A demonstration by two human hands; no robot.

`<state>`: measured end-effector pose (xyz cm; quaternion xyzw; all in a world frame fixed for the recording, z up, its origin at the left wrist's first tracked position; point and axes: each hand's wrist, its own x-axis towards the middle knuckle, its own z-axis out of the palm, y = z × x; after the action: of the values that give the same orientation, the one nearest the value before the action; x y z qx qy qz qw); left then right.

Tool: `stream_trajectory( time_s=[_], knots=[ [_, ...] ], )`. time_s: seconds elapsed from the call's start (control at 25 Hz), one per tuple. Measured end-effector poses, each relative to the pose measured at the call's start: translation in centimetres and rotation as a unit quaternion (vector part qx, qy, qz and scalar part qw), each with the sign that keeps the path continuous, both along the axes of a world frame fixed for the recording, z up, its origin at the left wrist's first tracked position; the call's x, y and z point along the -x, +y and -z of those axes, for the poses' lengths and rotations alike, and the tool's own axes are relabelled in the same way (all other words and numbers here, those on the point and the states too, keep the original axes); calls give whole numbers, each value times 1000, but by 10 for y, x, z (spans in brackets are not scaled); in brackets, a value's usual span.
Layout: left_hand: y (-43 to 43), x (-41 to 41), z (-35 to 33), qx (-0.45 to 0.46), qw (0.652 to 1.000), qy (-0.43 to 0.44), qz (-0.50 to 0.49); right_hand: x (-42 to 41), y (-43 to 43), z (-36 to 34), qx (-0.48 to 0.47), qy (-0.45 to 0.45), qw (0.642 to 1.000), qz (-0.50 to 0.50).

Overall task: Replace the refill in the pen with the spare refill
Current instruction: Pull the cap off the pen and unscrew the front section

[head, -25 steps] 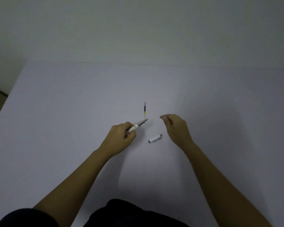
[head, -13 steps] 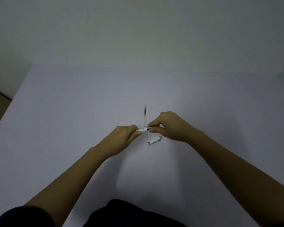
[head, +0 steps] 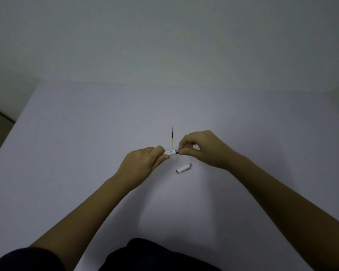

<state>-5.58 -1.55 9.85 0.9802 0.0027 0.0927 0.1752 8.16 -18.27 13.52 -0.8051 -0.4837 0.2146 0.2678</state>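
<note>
A white pen [head: 170, 152] is held level between both hands above the table. My left hand [head: 143, 163] grips its barrel end, most of which is hidden in the fist. My right hand [head: 202, 147] pinches the pen's dark metal tip end with thumb and fingers. The spare refill [head: 172, 137], thin with a dark upper part and a yellowish lower part, lies on the table just behind the pen, pointing away from me. The white pen cap [head: 184, 168] lies on the table below my right hand, untouched.
The pale table [head: 86, 153] ends in a far edge against a plain wall, and its left edge drops off to a darker floor. My dark clothing shows at the bottom of the view.
My right hand moved from hovering beside the cap to the pen's tip and took hold of it. The left hand keeps holding the barrel, now turned level.
</note>
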Motion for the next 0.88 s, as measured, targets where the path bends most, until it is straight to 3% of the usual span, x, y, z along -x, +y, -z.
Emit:
stream_trajectory(
  time_s=[0.12,0.28,0.48,0.6,0.72,0.88],
  knots=[
    [-1,1,0,7,1000,-7,9,2,0,-4,11,-9,1000,-8],
    [-4,3,-2,4,1000,-2,15,3,3,-11,132,20,991,-19],
    [-6,5,1,84,996,39,0,0,-3,-11,26,14,999,-13],
    [-5,9,0,143,987,69,1,3,-3,-8,50,23,998,4],
    [-7,11,2,135,988,76,20,3,-2,-4,93,-8,996,-4],
    [-8,11,5,113,991,73,19,2,-3,-7,19,-3,1000,-14]
  ],
)
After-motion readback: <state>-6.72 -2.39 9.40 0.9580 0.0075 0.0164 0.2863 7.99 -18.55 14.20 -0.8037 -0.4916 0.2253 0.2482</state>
